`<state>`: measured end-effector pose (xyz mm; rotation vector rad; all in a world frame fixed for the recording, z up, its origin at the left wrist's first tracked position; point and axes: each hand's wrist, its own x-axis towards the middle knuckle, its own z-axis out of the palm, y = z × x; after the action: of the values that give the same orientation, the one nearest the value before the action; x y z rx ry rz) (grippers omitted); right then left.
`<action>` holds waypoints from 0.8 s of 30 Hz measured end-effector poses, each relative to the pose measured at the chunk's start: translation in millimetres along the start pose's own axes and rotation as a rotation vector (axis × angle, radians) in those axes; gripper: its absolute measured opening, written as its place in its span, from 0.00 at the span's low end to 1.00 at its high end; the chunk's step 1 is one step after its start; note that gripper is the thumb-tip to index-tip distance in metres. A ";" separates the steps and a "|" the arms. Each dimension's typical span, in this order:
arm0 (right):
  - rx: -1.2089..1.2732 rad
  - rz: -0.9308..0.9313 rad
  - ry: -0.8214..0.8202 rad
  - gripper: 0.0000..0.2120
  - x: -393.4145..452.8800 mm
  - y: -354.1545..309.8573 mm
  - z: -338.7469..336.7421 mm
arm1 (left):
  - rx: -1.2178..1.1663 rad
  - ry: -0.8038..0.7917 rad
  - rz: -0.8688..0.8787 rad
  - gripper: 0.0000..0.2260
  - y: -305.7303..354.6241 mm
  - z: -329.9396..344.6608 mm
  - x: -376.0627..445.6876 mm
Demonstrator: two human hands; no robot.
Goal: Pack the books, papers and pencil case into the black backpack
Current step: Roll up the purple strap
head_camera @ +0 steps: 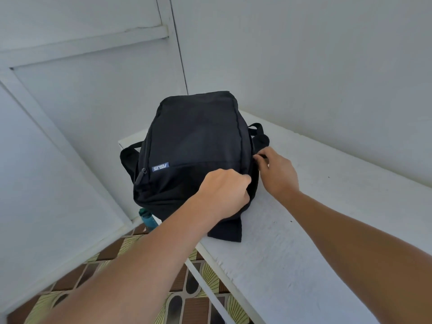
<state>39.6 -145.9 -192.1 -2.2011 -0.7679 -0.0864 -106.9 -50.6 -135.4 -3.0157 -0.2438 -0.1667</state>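
Both your hands are on the backpack (194, 146), which lies on the tabletop (327, 206) with its long axis running away from you. Your left hand (224, 195) bunches fabric at the near right corner; your right hand (277, 171) pinches what seems to be a zipper pull on the right side, just beyond. No books, papers or pencil case show.
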 end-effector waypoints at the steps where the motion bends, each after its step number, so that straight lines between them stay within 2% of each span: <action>1: 0.011 0.032 0.010 0.10 10.8 -1.7 1.6 | 0.001 0.004 0.016 0.08 -0.2 0.0 0.1; 7: 0.170 0.253 0.089 0.09 93.0 -26.8 7.4 | -0.032 -0.069 0.072 0.08 -0.7 -7.9 3.0; 12: 0.338 0.347 0.108 0.08 103.1 -25.8 16.1 | -0.157 -0.126 0.084 0.12 -8.0 -8.3 1.4; 14: 0.464 0.408 0.119 0.13 93.9 -25.5 18.4 | -0.311 -0.086 0.033 0.13 -19.0 -10.7 -5.3; 16: 0.557 0.453 0.112 0.18 80.1 -25.9 20.3 | -0.424 0.097 -0.051 0.11 -37.4 -15.4 -16.8; 18: 0.591 0.466 0.074 0.22 60.5 -29.3 20.5 | -0.388 0.397 -0.187 0.08 -69.1 -17.9 -26.8; 20: 0.605 0.456 0.040 0.23 40.6 -34.8 20.2 | -0.327 0.587 -0.402 0.06 -112.2 -15.7 -34.5; 22: 0.602 0.433 0.042 0.24 24.3 -39.9 18.6 | -0.389 0.563 -0.720 0.10 -159.2 -0.8 -37.7; 24: 0.576 0.411 0.034 0.25 10.7 -43.4 16.7 | -0.638 0.351 -1.059 0.21 -191.0 18.0 -42.5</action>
<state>21.3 -106.8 -171.7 -1.7506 -0.2573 0.2706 -178.5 132.4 -138.7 -2.9126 -2.0196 -0.9834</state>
